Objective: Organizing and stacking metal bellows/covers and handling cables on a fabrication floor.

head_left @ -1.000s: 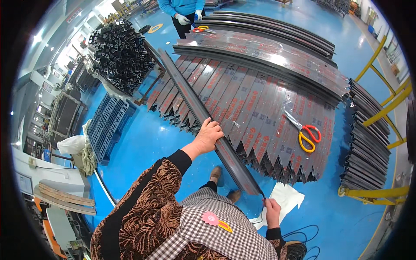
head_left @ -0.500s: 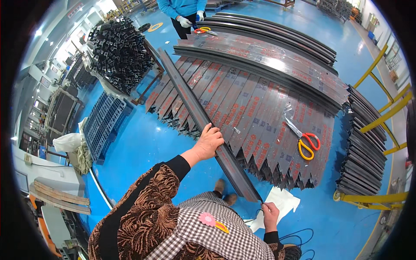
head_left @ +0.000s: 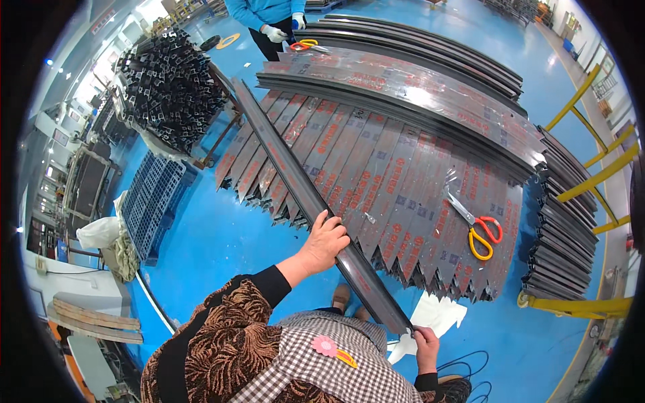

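Observation:
A long dark metal profile (head_left: 289, 164) lies slanted from the far left toward me, across the left part of the layered profiles (head_left: 383, 181). My left hand (head_left: 324, 243) is closed around it below its middle, fingers over the upper edge. Close against the profile's near, angled end is my right hand (head_left: 426, 344), its fingers pinched together. What they pinch is too small to make out. Scissors (head_left: 476, 228) with one red and one yellow handle lie spread on the layered profiles, right of both hands.
A raised stack of profiles (head_left: 403, 101) crosses the far side, with more scissors (head_left: 306, 46) at its left end. There a person in blue (head_left: 265, 10) stands with white gloves. Yellow-railed racking (head_left: 584, 305) holds profiles at right. A blue pallet (head_left: 153, 201) leans at left.
My right hand has come up against the profile's near end; a dark thin strip showed between them before. The near end has shifted slightly down and right. My left hand keeps its grip.

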Tool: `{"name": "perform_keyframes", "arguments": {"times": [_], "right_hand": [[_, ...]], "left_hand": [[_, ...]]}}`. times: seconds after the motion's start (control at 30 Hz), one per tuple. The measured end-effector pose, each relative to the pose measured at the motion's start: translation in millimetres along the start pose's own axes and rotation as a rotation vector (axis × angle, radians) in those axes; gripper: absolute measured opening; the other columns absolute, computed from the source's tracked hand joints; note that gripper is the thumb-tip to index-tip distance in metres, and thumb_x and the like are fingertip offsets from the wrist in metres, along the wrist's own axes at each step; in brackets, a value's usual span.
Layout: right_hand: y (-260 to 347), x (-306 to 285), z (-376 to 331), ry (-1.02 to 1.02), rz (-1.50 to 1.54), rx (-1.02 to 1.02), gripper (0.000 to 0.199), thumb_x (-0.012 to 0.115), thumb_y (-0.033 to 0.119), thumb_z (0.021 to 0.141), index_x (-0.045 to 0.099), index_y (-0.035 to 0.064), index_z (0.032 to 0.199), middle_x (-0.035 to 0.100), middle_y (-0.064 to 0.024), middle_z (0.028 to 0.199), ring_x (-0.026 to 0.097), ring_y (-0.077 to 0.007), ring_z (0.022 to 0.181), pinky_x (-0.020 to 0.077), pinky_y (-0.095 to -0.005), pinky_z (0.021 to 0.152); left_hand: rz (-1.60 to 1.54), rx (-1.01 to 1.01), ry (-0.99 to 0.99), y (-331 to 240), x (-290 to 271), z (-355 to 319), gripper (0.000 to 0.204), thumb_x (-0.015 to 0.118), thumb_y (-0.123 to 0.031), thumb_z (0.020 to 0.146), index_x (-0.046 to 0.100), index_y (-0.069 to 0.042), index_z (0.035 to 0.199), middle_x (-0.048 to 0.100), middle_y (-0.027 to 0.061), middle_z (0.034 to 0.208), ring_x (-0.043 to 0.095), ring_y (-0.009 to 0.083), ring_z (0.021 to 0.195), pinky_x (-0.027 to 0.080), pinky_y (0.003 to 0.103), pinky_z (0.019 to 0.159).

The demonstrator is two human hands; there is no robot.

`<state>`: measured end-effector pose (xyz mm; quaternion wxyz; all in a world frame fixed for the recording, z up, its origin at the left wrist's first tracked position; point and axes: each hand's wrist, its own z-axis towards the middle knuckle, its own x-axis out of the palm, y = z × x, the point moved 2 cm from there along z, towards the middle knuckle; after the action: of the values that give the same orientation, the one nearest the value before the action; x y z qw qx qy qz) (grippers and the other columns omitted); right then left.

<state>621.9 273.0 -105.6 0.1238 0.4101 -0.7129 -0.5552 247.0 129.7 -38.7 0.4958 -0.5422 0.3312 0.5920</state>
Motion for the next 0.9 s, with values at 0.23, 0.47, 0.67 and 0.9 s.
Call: {"name": "perform_keyframes", "arguments": {"times": [0.23, 0.47, 0.67, 0.9], "right_hand": [[39.6, -61.5, 25.8, -0.123, -0.299, -0.247, 0.021, 0.063, 0.001, 0.075, 0.065, 0.0014, 0.096, 0.064, -0.0086, 0.093, 0.057, -0.0218, 0.082, 0.0444, -0.0295, 0.077], [127.3, -104.1, 171.4, -0.250, -0.745, -0.814, 0.032, 0.061, 0.004, 0.073, 0.063, 0.0056, 0.106, 0.062, -0.0099, 0.097, 0.056, -0.0284, 0.085, 0.0462, -0.0357, 0.076], [96.8, -119.6, 226.9, -0.119, -0.963, -0.882, 0.045, 0.059, 0.004, 0.069, 0.058, 0.0088, 0.114, 0.057, -0.0136, 0.107, 0.057, -0.0334, 0.088, 0.0480, -0.0388, 0.077], [92.1, -114.1, 270.7, -0.209, -1.112, -0.974, 0.048, 0.058, 0.006, 0.069, 0.056, 0.0112, 0.117, 0.057, -0.0153, 0.102, 0.057, -0.0349, 0.087, 0.0483, -0.0403, 0.075]], "left_hand": [[0.045, 0.017, 0.013, -6.0, -3.3, 9.3, 0.021, 0.065, -0.008, 0.064, 0.055, -0.012, 0.082, 0.054, 0.0028, 0.094, 0.049, 0.0270, 0.109, 0.028, 0.051, 0.104], [0.071, -0.246, -0.130, -39.9, -33.8, -2.3, 0.054, 0.065, -0.009, 0.063, 0.053, -0.007, 0.116, 0.049, 0.0112, 0.122, 0.047, 0.0325, 0.112, 0.034, 0.045, 0.096], [-0.220, -1.044, -0.204, -89.5, 65.8, -192.2, 0.055, 0.064, -0.006, 0.075, 0.048, 0.001, 0.127, 0.054, 0.0181, 0.122, 0.053, 0.0328, 0.112, 0.043, 0.037, 0.095], [-1.603, -1.171, 0.347, -250.8, 79.8, -115.7, 0.056, 0.069, -0.014, 0.076, 0.053, 0.005, 0.125, 0.058, 0.0167, 0.123, 0.052, 0.0260, 0.115, 0.038, 0.036, 0.100]]}}
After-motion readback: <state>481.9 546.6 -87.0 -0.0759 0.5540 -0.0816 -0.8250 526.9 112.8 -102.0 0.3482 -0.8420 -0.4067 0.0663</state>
